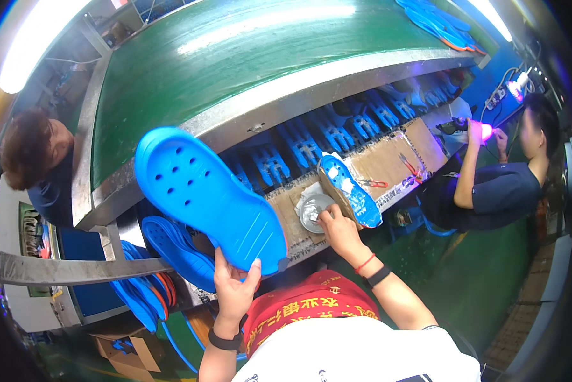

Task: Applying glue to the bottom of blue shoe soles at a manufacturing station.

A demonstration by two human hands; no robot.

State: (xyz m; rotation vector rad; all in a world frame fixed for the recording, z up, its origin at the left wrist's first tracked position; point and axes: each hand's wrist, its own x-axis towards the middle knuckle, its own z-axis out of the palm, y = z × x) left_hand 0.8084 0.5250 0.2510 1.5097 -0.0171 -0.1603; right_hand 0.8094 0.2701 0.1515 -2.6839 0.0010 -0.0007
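Thumb at the near edge and fingers closed beneath, our left hand (233,290) grasps a blue sole (212,194) by its narrower end. From that hand the sole tilts up toward eleven o'clock, with round holes across its wider end and slanting lines across its narrower one. Our right hand (342,234) has its fingers bunched over a grey bowl (305,222) at two o'clock from the left (something whitish shows inside it); we cannot tell whether those fingers pinch anything.

At two o'clock from the bowl, a second sole (361,202), blue with white patches, lies beside a piece of cardboard on the bench. Red-handled pliers (376,184) rest near it, at one o'clock from our right hand.

Around the left hand, we see another blue sole at ten o'clock (179,249), a stack of blue and orange soles at nine (139,288) and an open carton at eight (130,358). Out at two o'clock from our right hand, a co-worker (496,191) holds something by a purple light (486,132). Beyond the bench, toward twelve, stretches a green belt (247,70).
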